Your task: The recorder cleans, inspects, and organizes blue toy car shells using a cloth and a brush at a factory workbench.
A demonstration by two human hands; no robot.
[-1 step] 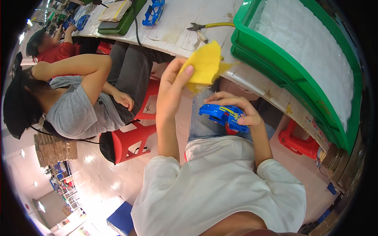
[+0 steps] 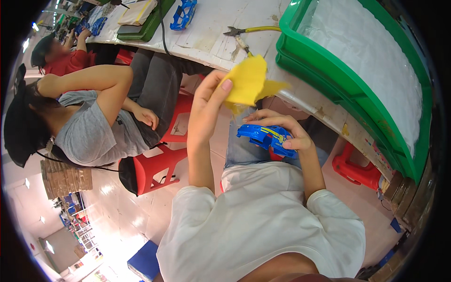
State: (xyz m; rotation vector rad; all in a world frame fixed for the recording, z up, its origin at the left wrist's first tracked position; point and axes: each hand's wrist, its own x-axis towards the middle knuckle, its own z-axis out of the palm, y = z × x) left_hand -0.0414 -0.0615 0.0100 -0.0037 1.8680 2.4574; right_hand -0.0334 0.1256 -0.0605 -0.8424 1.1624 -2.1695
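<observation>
A yellow cloth (image 2: 246, 82) is pinched between the thumb and fingers of my left hand (image 2: 211, 96), raised near the table's edge. Its loose end hangs out to the right. Lower and to the right, above my lap, my right hand (image 2: 293, 134) grips a blue toy car body shell (image 2: 268, 137) with yellow markings. The fingers wrap over the far side of the shell and the thumb presses on its right end. Cloth and shell are apart.
On the white worktable (image 2: 206, 42) lie yellow-handled cutters (image 2: 249, 31) and another blue car shell (image 2: 183, 15). A large green bin (image 2: 324, 66) lined with white sheeting stands at the right. To my left, a seated person in grey (image 2: 89, 127) is close by; red stools (image 2: 157, 167) stand below.
My left hand has lowered the yellow cloth slightly toward me, and its loose end has swung a little. My right hand and the car shell look the same.
</observation>
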